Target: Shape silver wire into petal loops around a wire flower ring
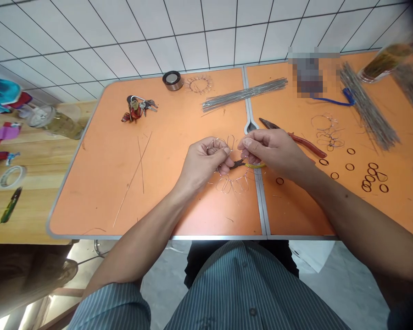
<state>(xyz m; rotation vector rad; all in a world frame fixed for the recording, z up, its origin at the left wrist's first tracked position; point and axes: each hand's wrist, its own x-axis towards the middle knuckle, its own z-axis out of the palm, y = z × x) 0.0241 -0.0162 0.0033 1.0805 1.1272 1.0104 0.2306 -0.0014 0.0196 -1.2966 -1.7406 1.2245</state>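
My left hand (209,156) is closed on a thin looped wire near the middle of the orange table (99,160). Close to its right, my right hand (263,149) is pinched at the same wirework; the fingertips of the two hands are a small gap apart. Beneath and between them lie small pliers (253,165) with dark jaws and yellow handles. A flower-like ring of bent wire loops (231,184) rests just below the hands, partly covered by them. Red-handled pliers (308,144) lie behind my right hand and forearm.
Wire bundles (244,95) lie toward the back, and black rings (350,167) are scattered at right. Keys (142,106), a tape roll (172,81) and loose wires (134,176) are at left. A glass (382,64) stands back right.
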